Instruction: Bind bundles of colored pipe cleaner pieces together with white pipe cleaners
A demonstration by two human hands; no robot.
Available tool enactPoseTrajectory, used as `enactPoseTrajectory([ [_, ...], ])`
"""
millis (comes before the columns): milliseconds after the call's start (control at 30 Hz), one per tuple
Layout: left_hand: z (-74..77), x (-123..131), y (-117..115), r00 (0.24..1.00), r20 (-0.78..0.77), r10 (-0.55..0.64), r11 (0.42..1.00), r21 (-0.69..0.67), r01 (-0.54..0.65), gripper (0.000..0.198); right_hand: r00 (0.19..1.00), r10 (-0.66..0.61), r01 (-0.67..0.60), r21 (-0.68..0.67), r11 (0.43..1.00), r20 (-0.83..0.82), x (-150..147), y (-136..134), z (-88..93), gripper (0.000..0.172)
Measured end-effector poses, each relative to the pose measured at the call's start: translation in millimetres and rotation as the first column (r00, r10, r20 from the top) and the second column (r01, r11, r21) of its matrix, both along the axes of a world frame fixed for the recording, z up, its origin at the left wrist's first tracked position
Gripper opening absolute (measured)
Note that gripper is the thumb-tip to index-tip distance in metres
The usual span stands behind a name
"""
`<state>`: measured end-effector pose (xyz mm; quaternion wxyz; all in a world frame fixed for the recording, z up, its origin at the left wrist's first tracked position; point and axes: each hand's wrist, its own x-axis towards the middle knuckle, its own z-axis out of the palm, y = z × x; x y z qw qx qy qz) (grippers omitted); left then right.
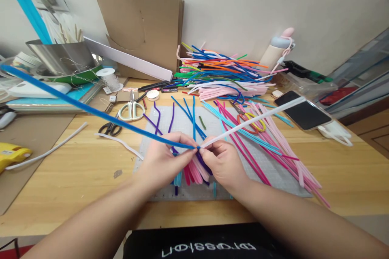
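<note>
Above the grey cutting mat (pixel 273 170), my left hand (pixel 170 153) pinches the end of a long blue pipe cleaner (pixel 91 110), which slants up to the far left. My right hand (pixel 223 160) pinches a white pipe cleaner (pixel 255 119) that slants up to the right. Their ends meet between my fingertips; whether they are twisted together I cannot tell. Beneath my hands lie folded pink pipe cleaners (pixel 196 172), partly hidden, with purple and light blue ones beside them. Purple pipe cleaners (pixel 172 118) and magenta ones (pixel 246 158) lie around on the mat.
A heap of coloured pipe cleaners (pixel 225 68) lies by the wall. White-handled scissors (pixel 131 109), black-handled scissors (pixel 112 128) and red-yellow scissors (pixel 252 123) lie about. A phone (pixel 304 109) is at right, a yellow glue gun (pixel 12 154) at left, and cardboard (pixel 142 28) leans behind.
</note>
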<state>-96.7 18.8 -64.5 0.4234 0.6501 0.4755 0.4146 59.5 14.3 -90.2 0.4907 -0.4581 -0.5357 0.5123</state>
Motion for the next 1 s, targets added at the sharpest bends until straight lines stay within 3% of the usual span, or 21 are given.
enactPoseTrajectory([
  [133, -2.9, 2.7, -3.4, 0.998, -0.065, 0.015, 0.99, 0.143, -0.005, 0.005, 0.998, -0.052, 0.054, -0.06, 0.997, 0.027, -2.6, -1.3, 0.1, 0.018],
  [267, -6.3, 4.5, -5.8, 0.993, -0.122, -0.004, 0.937, 0.347, 0.046, 0.006, 0.993, -0.101, 0.107, -0.102, 0.989, 0.063, -3.4, -0.3, -1.3, 0.02],
  [367, -5.0, 3.5, -6.5, 0.98, -0.198, -0.027, 0.918, 0.382, 0.102, 0.011, 0.993, -0.099, 0.104, -0.079, 0.991, 0.068, -1.0, 2.8, -2.7, 0.021],
  [467, -0.8, 1.4, -4.2, 0.993, -0.119, -0.018, 0.966, 0.255, 0.048, 0.016, 0.998, -0.038, 0.039, -0.007, 0.999, 0.059, 2.0, 4.8, -4.0, 0.021],
  [533, 1.7, 0.0, -0.4, 1.0, 0.019, -0.012, 0.998, 0.062, 0.011, 0.016, 0.997, 0.009, -0.014, 0.068, 0.998, 0.075, 3.1, 4.3, -5.1, 0.018],
  [633, 3.7, -2.1, 6.5, 0.985, 0.165, -0.048, 0.969, -0.231, 0.086, 0.013, 0.991, 0.058, -0.077, 0.161, 0.984, 0.122, 3.6, 1.4, -7.0, 0.015],
  [700, 4.3, -3.6, 10.0, 0.974, 0.216, -0.07, 0.931, -0.336, 0.141, 0.014, 0.987, 0.079, -0.104, 0.179, 0.978, 0.143, 3.7, -0.5, -7.9, 0.014],
  [1000, 3.1, -6.7, 14.4, 0.953, 0.294, -0.071, 0.889, -0.415, 0.194, 0.019, 0.978, 0.101, -0.14, 0.217, 0.966, 0.181, 4.3, -0.5, -6.3, 0.012],
])
